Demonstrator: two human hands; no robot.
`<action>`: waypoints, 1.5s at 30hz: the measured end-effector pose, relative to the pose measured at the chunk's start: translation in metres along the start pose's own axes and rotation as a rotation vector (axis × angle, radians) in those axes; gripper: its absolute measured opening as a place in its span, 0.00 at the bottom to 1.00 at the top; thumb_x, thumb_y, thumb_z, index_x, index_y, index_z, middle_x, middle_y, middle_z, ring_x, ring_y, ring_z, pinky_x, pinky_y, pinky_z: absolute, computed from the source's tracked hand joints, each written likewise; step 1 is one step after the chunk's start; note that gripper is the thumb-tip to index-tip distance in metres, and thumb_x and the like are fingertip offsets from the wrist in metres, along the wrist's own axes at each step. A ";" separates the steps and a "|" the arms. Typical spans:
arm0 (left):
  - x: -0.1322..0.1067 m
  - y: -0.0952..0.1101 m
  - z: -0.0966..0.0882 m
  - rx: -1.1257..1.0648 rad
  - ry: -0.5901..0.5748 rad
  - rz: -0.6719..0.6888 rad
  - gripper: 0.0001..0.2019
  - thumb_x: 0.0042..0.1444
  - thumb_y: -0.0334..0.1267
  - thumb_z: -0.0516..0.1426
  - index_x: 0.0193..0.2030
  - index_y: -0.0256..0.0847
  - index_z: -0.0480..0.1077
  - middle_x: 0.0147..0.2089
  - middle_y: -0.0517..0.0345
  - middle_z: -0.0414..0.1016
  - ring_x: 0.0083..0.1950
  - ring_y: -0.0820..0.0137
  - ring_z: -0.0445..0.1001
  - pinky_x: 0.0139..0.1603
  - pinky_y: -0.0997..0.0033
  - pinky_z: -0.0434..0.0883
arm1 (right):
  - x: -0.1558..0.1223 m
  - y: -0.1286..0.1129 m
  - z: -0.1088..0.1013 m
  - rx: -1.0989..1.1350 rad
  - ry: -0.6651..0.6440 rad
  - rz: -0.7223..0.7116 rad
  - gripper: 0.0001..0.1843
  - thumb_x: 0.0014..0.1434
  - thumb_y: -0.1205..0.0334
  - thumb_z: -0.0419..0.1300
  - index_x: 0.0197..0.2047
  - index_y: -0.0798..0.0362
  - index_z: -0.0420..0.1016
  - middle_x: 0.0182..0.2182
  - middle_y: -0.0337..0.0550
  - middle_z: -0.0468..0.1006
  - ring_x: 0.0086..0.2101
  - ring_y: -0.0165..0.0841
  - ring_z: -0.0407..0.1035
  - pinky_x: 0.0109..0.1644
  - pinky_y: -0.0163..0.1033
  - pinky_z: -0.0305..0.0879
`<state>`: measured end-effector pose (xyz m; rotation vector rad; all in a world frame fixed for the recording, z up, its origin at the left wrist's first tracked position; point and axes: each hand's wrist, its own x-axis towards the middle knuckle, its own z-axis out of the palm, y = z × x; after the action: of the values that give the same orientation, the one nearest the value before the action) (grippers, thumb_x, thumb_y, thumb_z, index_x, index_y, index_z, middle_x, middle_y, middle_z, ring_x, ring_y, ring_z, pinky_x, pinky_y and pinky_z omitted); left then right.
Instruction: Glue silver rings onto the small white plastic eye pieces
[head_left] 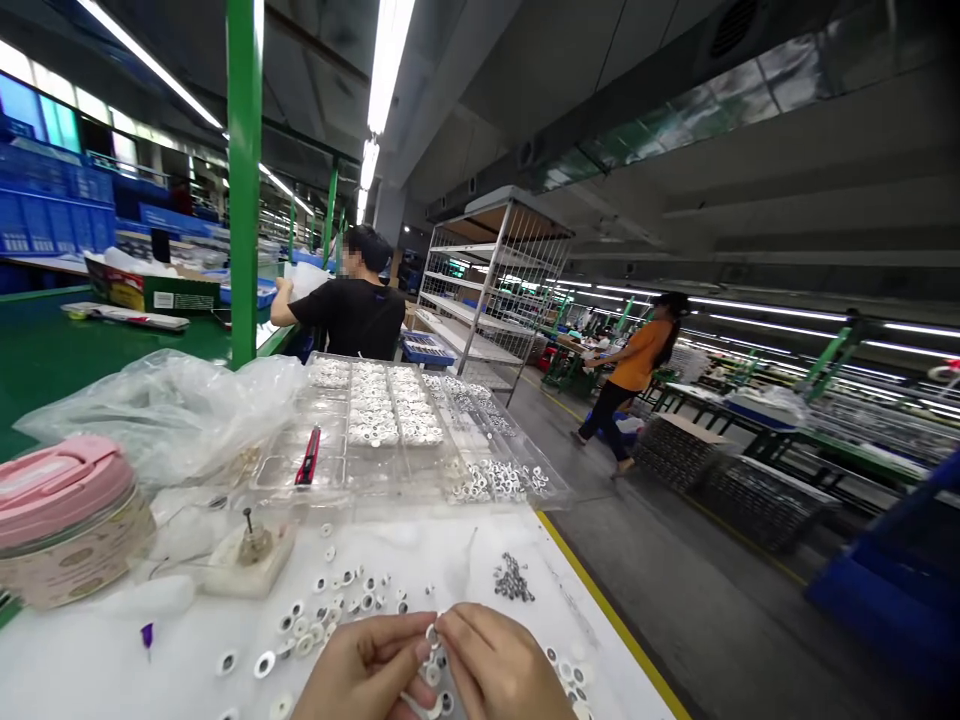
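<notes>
A small white ring (433, 634) is pinched between the fingertips of the left hand (364, 668) and right hand (499, 665), which nearly touch at the bottom of the view. Fingers partly hide the ring, and the frame cuts off both wrists. Loose rings (304, 630) lie scattered on the white table (97, 650), thickest at 10 o'clock from the hands. Small metal parts (514, 580), too small to identify, sit in a heap at 1 o'clock. At 12 o'clock, a clear compartment tray (279, 468) holds more rings and a red cutter (307, 456). A pink tub (67, 520) stands at 10 o'clock. Beyond the tray, a co-worker (352, 310) stands in black.
</notes>
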<state>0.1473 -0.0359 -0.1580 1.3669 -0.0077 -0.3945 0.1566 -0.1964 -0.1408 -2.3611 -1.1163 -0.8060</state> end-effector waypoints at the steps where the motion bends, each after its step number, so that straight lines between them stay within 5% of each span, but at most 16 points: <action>1: 0.000 0.000 0.000 0.002 0.006 0.006 0.32 0.39 0.54 0.61 0.45 0.26 0.70 0.23 0.50 0.71 0.24 0.69 0.69 0.25 0.74 0.69 | 0.000 0.000 0.000 0.007 0.007 -0.002 0.10 0.55 0.73 0.50 0.40 0.57 0.68 0.27 0.44 0.71 0.27 0.30 0.67 0.29 0.33 0.66; 14: -0.006 0.008 -0.003 0.023 -0.068 0.039 0.25 0.44 0.49 0.60 0.44 0.30 0.72 0.27 0.49 0.73 0.25 0.70 0.69 0.21 0.77 0.67 | 0.000 -0.002 -0.001 0.040 0.025 -0.007 0.12 0.55 0.72 0.49 0.41 0.57 0.69 0.30 0.46 0.73 0.29 0.30 0.69 0.34 0.33 0.68; 21: -0.001 0.000 -0.004 -0.038 -0.025 0.032 0.25 0.40 0.48 0.63 0.39 0.28 0.72 0.17 0.56 0.67 0.17 0.74 0.64 0.17 0.77 0.65 | -0.001 -0.003 -0.005 0.157 -0.030 0.023 0.12 0.55 0.73 0.51 0.43 0.55 0.68 0.31 0.46 0.73 0.30 0.30 0.69 0.34 0.32 0.67; 32: 0.003 -0.005 0.002 -0.157 0.078 0.009 0.26 0.41 0.52 0.61 0.38 0.27 0.72 0.13 0.59 0.63 0.13 0.78 0.58 0.14 0.80 0.60 | 0.002 -0.004 0.004 0.541 0.029 0.220 0.16 0.53 0.73 0.53 0.45 0.52 0.71 0.34 0.44 0.73 0.34 0.28 0.69 0.38 0.30 0.67; 40: -0.005 0.005 0.008 -0.087 0.112 0.090 0.24 0.45 0.51 0.59 0.36 0.26 0.73 0.13 0.56 0.63 0.13 0.76 0.59 0.14 0.79 0.60 | 0.004 -0.004 0.005 0.848 0.001 0.609 0.10 0.53 0.61 0.58 0.38 0.50 0.77 0.31 0.44 0.73 0.33 0.29 0.69 0.37 0.32 0.66; 45: -0.006 0.003 0.010 -0.067 0.064 0.115 0.24 0.49 0.51 0.56 0.39 0.27 0.73 0.13 0.58 0.63 0.13 0.77 0.59 0.15 0.79 0.60 | 0.003 -0.006 0.008 0.952 -0.030 0.702 0.11 0.53 0.57 0.57 0.38 0.51 0.77 0.28 0.43 0.68 0.32 0.29 0.65 0.37 0.34 0.65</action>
<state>0.1404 -0.0433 -0.1515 1.3061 -0.0200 -0.2528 0.1565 -0.1866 -0.1438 -1.7063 -0.4215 0.0434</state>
